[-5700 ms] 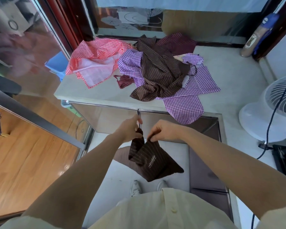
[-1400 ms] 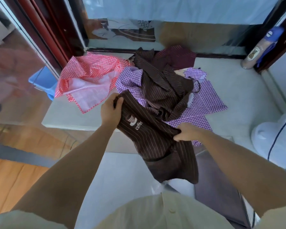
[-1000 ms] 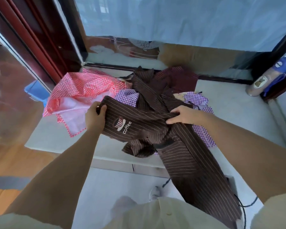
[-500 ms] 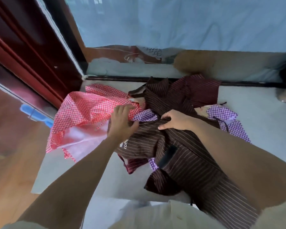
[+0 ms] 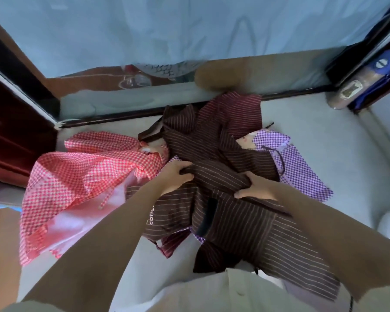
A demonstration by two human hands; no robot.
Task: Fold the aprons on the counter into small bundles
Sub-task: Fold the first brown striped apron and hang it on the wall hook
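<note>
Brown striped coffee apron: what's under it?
Purple checked apron and maroon striped apron edges poke out beneath the brown striped apron; the rest is covered.

Both arms bare, stretched forward, forearms converging toward the middle. Left hand point(image 5: 176, 176): palm down, fingers curled over a fold of the brown apron point(image 5: 216, 176), gripping it. Right hand point(image 5: 256, 188): palm down, fingers dug into the same apron, thumb pointing left. Hands near each other, not touching.
</note>
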